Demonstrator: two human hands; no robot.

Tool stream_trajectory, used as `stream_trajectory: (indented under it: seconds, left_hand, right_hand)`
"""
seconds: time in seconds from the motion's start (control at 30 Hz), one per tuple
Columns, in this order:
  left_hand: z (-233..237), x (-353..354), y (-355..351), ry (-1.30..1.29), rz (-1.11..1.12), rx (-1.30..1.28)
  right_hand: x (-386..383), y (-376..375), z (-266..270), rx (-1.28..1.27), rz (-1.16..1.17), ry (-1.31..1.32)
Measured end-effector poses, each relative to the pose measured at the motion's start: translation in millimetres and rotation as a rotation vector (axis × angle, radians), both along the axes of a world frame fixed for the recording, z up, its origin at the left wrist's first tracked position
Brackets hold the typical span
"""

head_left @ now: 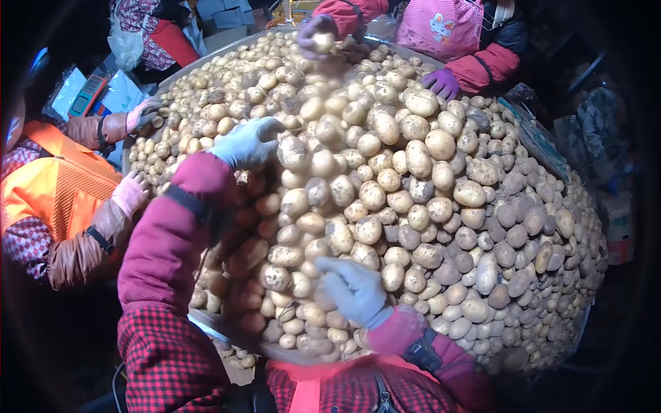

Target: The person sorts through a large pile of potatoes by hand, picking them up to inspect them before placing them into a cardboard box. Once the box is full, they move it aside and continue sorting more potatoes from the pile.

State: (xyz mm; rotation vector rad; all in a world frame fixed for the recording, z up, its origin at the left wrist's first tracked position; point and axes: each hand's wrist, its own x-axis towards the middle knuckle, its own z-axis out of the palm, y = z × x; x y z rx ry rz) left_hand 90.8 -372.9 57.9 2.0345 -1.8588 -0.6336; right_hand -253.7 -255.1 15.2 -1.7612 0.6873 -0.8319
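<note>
Across the desk [210, 56], potatoes [441, 144] are piled in one broad mound, pale ones toward the middle, darker and dustier ones toward the right. And right into that pile both gloved hands are put! The left hand [248, 143] is held over the left-hand slope, fingers half curled, right beside a large potato [293, 153]; whether it is gripped cannot be told. Lower down, near the front edge, the right hand [354, 290] is spread low over the pile, partly bent, fingertips blurred; again, no firm hold can be made out. Potatoes are being handled at the surface, it seems, and for any one to be lifted from so tight a pack, fingers would have to be worked down around its sides.

Farther out, a purple glove [442, 82] is rested on the far edge of the mound, and a potato is apparently held by another glove [318, 38] nearby. Off to the left, two pink gloves are set at the pile's edge by a person in an orange vest [65, 182]. Behind, a red-edged device [86, 95] is seen.
</note>
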Motion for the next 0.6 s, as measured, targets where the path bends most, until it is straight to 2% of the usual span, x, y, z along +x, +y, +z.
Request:
stream_trajectory:
  seconds: [0.07, 0.1, 0.13, 0.2, 0.27, 0.33, 0.37, 0.4, 0.47, 0.5, 0.53, 0.57, 0.6]
  left_hand:
    - [-6, -4, 23, 0.01, 0.074, -0.137]
    - [-3, -9, 31, 0.053, 0.091, -0.1]
    - [-4, -14, 35, 0.056, 0.021, -0.116]
    - [0, -35, 61, -0.228, 0.037, -0.128]
    - [2, -42, 80, -0.184, 0.065, -0.135]
    - [-3, -49, 102, -0.255, -0.027, -0.242]
    - [-2, -55, 113, -0.208, -0.086, -0.309]
    - [0, -62, 123, -0.15, -0.138, -0.401]
    - [24, -84, 142, 0.06, -0.159, -0.415]
    - [16, -86, 151, 0.111, -0.229, -0.453]
    - [27, -101, 154, 0.155, -0.313, -0.475]
    - [37, -117, 155, 0.26, -0.361, -0.421]
    - [44, -126, 156, 0.365, -0.407, -0.365]
  right_hand:
    - [0, -1, -4, -0.086, 0.007, 0.011]
    - [-2, 1, -3, -0.034, 0.011, 0.049]
    - [0, 2, -3, -0.009, 0.015, 0.037]
    - [-1, 4, -3, 0.052, 0.017, 0.019]
    - [-2, 4, 0, 0.083, 0.027, 0.042]
    - [-3, 5, -1, 0.118, 0.019, 0.052]
    - [-6, 4, -9, 0.13, 0.068, 0.076]
    - [-7, 6, -6, 0.349, 0.07, -0.047]
    - [-7, 5, 1, 0.78, 0.078, -0.287]
    - [-12, 2, -1, 0.909, 0.123, -0.443]
    - [-8, -6, 18, 0.915, 0.112, -0.339]
    - [-3, -2, 26, 0.941, 0.101, -0.519]
    - [-4, -4, 28, 1.002, 0.115, -0.572]
